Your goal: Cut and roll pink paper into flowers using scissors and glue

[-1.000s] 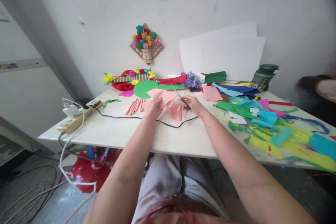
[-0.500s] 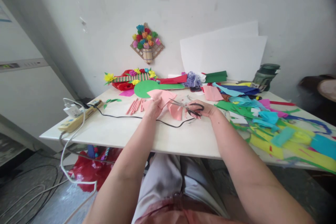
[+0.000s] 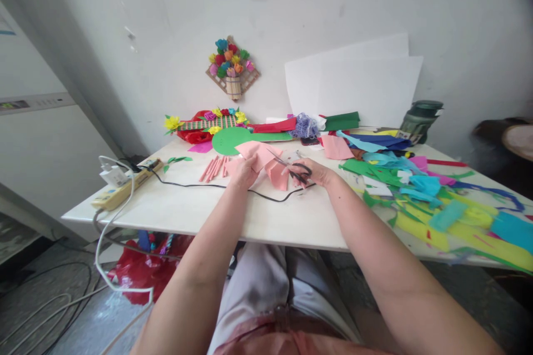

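L hand (image 3: 247,174) pinches pink paper sheet (image 3: 255,153) btwn thumb & fingers, held up over white table (image 3: 291,227). R hand (image 3: 315,172) is curled round black handles of 1 pr. scissors (image 3: 300,172), blades aimed at sheet's R side; can't tell if they touch. Pink rolls (image 3: 214,168) lie L of sheet, nr green disc (image 3: 228,142). Black cable (image 3: 282,201) runs nearby.

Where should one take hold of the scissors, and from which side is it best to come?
Best, I think, to grip the scissors by their black handles, coming from the right, where the right hand holds them. The handles lie on that side, while the blades point left and away, toward the pink paper in the left hand; coming from there would probably meet the tips first.
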### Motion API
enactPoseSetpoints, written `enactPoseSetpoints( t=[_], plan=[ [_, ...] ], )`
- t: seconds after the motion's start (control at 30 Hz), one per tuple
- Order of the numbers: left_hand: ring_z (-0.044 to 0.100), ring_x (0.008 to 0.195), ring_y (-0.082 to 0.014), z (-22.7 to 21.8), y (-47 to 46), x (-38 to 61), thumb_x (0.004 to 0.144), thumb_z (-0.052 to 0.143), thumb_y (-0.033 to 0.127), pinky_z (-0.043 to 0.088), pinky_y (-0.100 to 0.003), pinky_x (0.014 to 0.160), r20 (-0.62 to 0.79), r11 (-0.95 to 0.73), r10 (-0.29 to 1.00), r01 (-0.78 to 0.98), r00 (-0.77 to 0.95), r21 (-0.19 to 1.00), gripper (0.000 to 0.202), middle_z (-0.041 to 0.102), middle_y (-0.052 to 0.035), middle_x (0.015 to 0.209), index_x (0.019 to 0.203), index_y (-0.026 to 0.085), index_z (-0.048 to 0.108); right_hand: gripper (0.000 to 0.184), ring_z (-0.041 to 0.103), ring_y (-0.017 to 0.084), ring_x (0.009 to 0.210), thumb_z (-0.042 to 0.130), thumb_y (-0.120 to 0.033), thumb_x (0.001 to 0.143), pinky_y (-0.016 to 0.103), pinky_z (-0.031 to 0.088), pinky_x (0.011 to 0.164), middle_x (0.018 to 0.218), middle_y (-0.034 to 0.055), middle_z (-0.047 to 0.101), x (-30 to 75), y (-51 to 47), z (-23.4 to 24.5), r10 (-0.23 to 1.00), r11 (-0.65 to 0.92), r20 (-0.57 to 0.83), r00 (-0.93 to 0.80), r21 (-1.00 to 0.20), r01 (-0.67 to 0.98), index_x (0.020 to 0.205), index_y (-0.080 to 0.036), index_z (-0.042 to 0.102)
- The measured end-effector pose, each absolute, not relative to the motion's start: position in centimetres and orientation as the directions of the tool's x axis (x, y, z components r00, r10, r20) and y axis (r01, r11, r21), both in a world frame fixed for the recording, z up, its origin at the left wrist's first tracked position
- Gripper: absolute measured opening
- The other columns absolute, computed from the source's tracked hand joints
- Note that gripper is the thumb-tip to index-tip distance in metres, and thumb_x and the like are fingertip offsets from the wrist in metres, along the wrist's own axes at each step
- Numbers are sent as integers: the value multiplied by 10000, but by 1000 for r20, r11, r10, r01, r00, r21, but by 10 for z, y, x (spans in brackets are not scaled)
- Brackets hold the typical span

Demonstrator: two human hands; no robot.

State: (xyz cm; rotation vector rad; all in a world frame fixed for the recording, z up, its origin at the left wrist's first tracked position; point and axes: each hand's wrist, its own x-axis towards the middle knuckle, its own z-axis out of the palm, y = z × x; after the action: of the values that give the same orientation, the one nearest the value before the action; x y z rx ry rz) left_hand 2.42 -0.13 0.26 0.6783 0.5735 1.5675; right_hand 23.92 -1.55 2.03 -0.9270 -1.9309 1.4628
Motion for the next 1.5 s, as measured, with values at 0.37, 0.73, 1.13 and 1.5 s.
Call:
enactPoseSetpoints(
  t=[0.37, 0.73, 1.13, 1.5],
  plan=[
    [633, 990, -144, 2, 0, 25, 801, 515, 39, 438, -281, 982, 88, -103, 994, -715, -58, 691, 274, 688, -71, 1005, 1020, 142, 642, 397, 498, 99, 342, 575, -547, 767, 192, 350, 339, 496, 2, 601, 227, -13, 13, 805, 175, 40, -592, -969, 173, 780, -150, 576],
    [656, 927, -138, -2, 4, 23, 803, 506, 25, 442, -289, 982, 105, -108, 993, -722, -49, 683, 317, 710, -60, 942, 1068, 139, 634, 368, 486, 89, 344, 564, -513, 783, 186, 300, 320, 486, -11, 564, 224, -9, 7, 816, 170, 55, -575, -974, 148, 788, -145, 576],
    [645, 970, -149, 1, 2, 24, 803, 501, 23, 452, -282, 972, 82, -98, 995, -728, -57, 679, 326, 704, -68, 974, 1074, 146, 634, 396, 474, 89, 352, 573, -545, 762, 196, 281, 325, 497, -15, 553, 223, -11, 9, 821, 168, 50, -569, -973, 157, 793, -151, 564],
    [637, 1001, -158, -1, 4, 23, 801, 501, 24, 447, -288, 980, 70, -92, 996, -731, -60, 676, 313, 704, -75, 976, 1061, 140, 631, 362, 454, 73, 335, 541, -510, 788, 187, 239, 313, 488, -32, 518, 222, -13, 11, 826, 188, 55, -560, -965, 183, 773, -148, 561]
  ],
)
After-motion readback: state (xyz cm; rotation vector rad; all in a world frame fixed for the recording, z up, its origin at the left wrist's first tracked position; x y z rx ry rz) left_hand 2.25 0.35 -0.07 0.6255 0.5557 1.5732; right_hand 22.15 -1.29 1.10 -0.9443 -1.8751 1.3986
